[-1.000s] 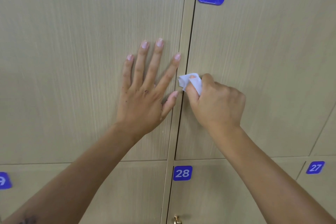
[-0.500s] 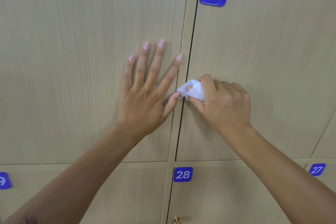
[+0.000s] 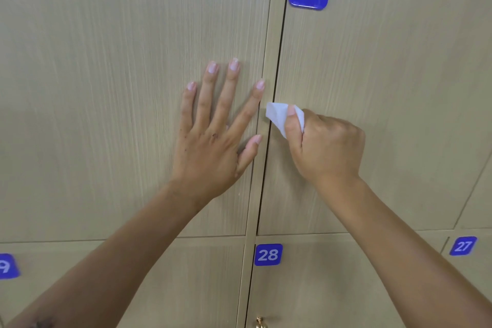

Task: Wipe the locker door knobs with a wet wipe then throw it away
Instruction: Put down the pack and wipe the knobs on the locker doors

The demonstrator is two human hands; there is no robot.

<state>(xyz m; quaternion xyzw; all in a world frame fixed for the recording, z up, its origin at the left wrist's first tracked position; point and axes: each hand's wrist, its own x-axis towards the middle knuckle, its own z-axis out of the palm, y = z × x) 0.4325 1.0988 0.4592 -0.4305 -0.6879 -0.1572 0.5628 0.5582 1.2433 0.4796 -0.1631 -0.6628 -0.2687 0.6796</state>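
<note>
Beige locker doors (image 3: 386, 88), left hand (image 3: 213, 138) spread flat, right hand (image 3: 327, 149) grip pinching wet wipe (image 3: 277, 114), hiding knob

We see the wet wipe (image 3: 278, 117), a small white sheet crumpled into a loose wad, pinched in our right hand (image 3: 326, 146) and pressed against the left edge of the locker door numbered 13 (image 3: 386, 104), right at the dark seam beside the neighbouring door. Its pale corner sticks out to the left past our thumb, while the rest is bunched under the closed fingers (image 3: 292, 125). The knob of this door is hidden beneath the wipe and hand, so we cannot tell its shape. One brass knob (image 3: 259, 322) shows at the bottom edge, on the door numbered 28 below, only partly in view and well apart from the wipe.
</note>
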